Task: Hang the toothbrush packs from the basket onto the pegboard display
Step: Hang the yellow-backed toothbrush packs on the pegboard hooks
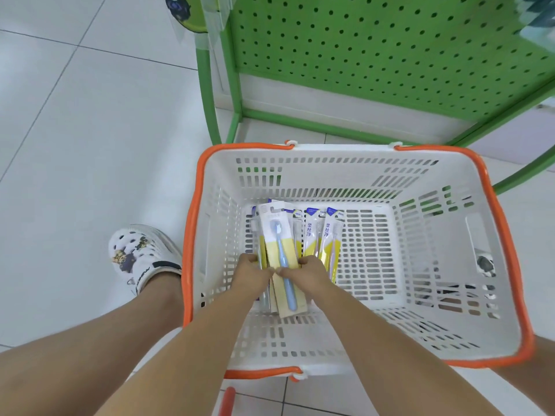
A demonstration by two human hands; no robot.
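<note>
You stand on pale floor tiles (pixel 90 139). The green pegboard display (pixel 375 49) rises just behind the white, orange-rimmed shopping basket (pixel 435 235). Your white clog (pixel 141 256) sits left of the basket. Inside the basket, toothbrush packs (pixel 318 235) lie against its left side. There your left hand (pixel 255 273) and right hand (pixel 309 271) both pinch the top pack (pixel 277 235), holding a blue toothbrush.

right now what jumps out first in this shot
Both hands, left hand and right hand, grip a toothbrush pack low in the white, orange-rimmed basket on the floor. Behind it stands a green pegboard.
</note>
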